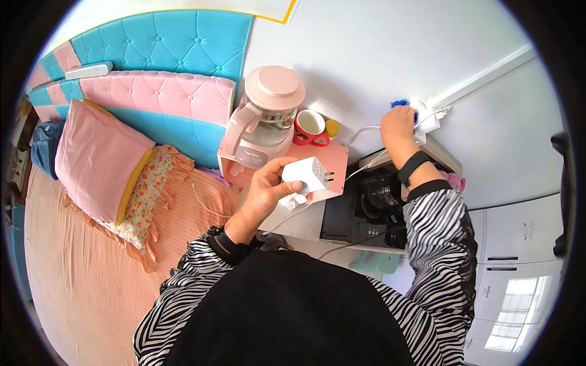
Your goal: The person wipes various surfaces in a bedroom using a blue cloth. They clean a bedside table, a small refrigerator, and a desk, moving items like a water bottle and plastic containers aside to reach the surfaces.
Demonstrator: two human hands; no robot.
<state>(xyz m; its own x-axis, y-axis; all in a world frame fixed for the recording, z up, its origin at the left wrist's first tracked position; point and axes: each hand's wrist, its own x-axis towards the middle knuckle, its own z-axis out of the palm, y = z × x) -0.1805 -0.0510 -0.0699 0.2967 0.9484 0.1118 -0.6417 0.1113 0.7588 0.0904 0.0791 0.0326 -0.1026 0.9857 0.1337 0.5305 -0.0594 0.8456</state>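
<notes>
My left hand (264,194) grips a white cube-shaped plug adapter (303,173) by its sides. Its metal prongs point to the right, into the air. Just below that hand are a white plug-like piece (293,202) and a white cable. My right hand (399,130) is at the wall with its fingers curled, beside a white socket block (429,124). A small blue object (400,104) shows past its fingertips. Whatever those fingers hold is hidden behind the hand.
A pink kettle (271,100) with a glass body and a red mug (312,124) stand on a pink box (337,157). To the right sits a black appliance with a glass pot (379,194). A bed with pillows (101,160) lies left; white cabinets (519,235) stand right.
</notes>
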